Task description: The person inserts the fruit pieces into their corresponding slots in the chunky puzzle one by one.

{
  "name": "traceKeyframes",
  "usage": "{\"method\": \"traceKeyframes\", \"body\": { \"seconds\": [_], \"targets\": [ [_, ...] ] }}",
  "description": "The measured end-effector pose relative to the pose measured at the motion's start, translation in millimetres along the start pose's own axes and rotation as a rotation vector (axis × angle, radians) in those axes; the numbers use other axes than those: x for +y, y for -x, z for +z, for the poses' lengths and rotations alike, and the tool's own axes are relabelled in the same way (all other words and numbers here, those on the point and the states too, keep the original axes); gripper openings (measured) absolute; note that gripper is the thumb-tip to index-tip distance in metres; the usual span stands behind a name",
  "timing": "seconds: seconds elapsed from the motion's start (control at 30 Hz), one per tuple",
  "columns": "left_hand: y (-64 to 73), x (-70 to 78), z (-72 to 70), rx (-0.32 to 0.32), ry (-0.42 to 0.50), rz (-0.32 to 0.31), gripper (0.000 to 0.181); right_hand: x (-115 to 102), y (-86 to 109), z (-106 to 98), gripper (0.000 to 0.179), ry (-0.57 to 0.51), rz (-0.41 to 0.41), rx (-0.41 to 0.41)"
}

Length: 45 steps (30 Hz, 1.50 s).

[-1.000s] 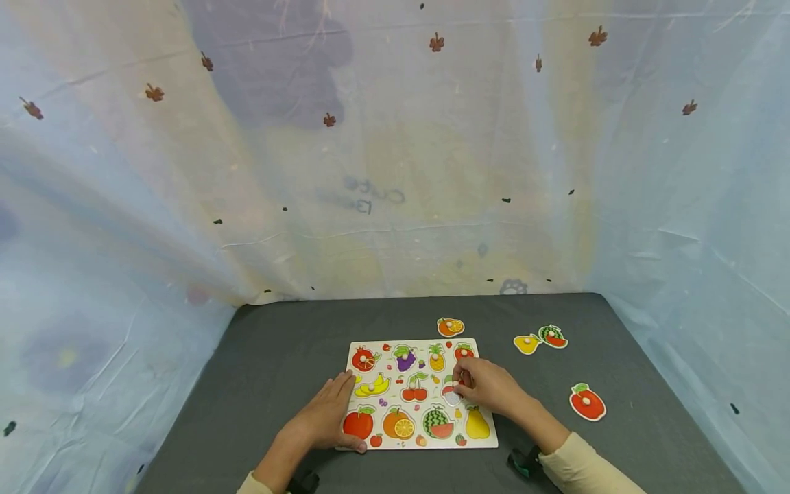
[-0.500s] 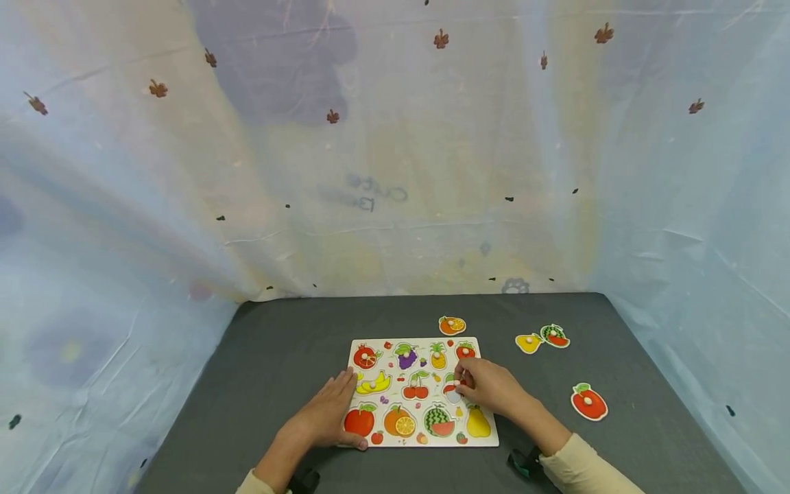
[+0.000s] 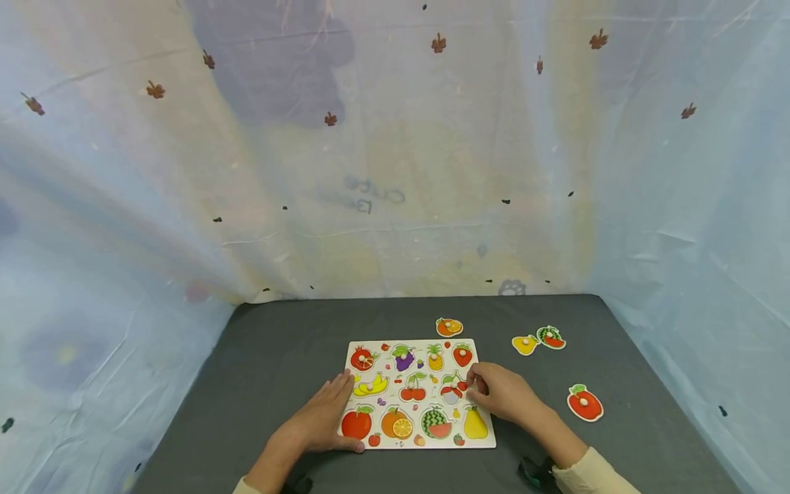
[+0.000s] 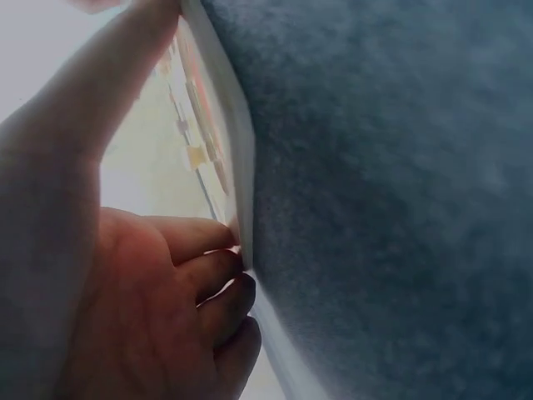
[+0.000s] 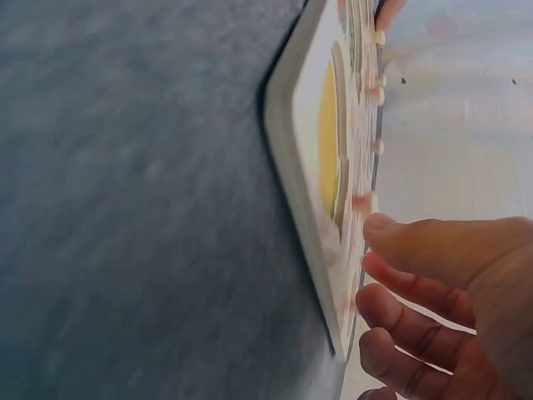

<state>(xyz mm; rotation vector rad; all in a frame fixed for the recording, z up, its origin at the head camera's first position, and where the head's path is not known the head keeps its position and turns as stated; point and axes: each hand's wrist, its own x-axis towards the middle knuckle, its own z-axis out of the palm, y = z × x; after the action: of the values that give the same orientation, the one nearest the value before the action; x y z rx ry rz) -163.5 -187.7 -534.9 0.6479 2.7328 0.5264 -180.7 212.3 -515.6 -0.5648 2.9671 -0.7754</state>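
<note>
A white fruit puzzle board (image 3: pixel 382 401) lies flat on the dark table. My left hand (image 3: pixel 321 412) rests along its left edge, fingers straight and thumb at the near corner. My right hand (image 3: pixel 506 394) is over the board's right edge, thumb and fingers slightly apart with nothing between them. Beside its fingertips sits a red-and-white fruit piece (image 3: pixel 452 392) with green leaves. Knobbed pieces on the board include the strawberry (image 3: pixel 462 355), pineapple (image 3: pixel 435 358), grapes (image 3: pixel 404 358) and cherries (image 3: pixel 413 390). In the right wrist view the thumb (image 5: pixel 416 242) is close to a knob.
Loose on the table are an orange piece (image 3: pixel 449 327) behind the board, a pear piece (image 3: pixel 524 345) touching a watermelon piece (image 3: pixel 551 337), and a red apple-like piece (image 3: pixel 584 403) at right. A patterned curtain (image 3: pixel 395 171) surrounds the table (image 3: pixel 290 329).
My right hand has let go of the red-and-white piece and drawn back to the right, uncovering the strawberry. My left hand has stayed on the board's edge.
</note>
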Motion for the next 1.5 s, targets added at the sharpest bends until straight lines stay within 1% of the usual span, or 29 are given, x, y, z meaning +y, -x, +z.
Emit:
{"method": "traceKeyframes", "body": {
  "seconds": [0.2, 0.37, 0.6, 0.8, 1.0, 1.2, 1.33, 1.5],
  "targets": [
    [-0.2, -3.3, -0.3, -0.011, 0.032, 0.009, 0.135, 10, 16.2, -13, 0.019, -0.003, 0.063, 0.034],
    [1.9, -5.0, -1.9, -0.025, 0.065, 0.01, 0.135, 25, 28.1, -22, 0.019, -0.011, 0.119, 0.058],
    [1.6, -9.6, -3.2, -0.043, 0.101, 0.002, 0.134, 47, 43.8, -43, 0.013, -0.001, 0.157, 0.116],
    [0.8, -12.8, -3.1, -0.058, 0.109, 0.0, 0.134, 64, 56.2, -61, 0.01, 0.009, 0.191, 0.139],
    [2.2, -13.7, -5.2, -0.061, 0.122, 0.014, 0.131, 84, 68.2, -67, 0.011, 0.024, 0.241, 0.135],
    [5.1, -11.7, -8.6, -0.059, 0.13, 0.015, 0.132, 103, 74.4, -69, 0.017, 0.045, 0.28, 0.115],
    [4.9, -10.7, -8.7, -0.052, 0.13, 0.01, 0.132, 113, 78.4, -69, 0.02, 0.038, 0.288, 0.1],
    [3.0, -11.1, -7.0, -0.048, 0.117, 0.019, 0.133, 120, 83.4, -70, 0.019, 0.029, 0.308, 0.076]
  ]
}}
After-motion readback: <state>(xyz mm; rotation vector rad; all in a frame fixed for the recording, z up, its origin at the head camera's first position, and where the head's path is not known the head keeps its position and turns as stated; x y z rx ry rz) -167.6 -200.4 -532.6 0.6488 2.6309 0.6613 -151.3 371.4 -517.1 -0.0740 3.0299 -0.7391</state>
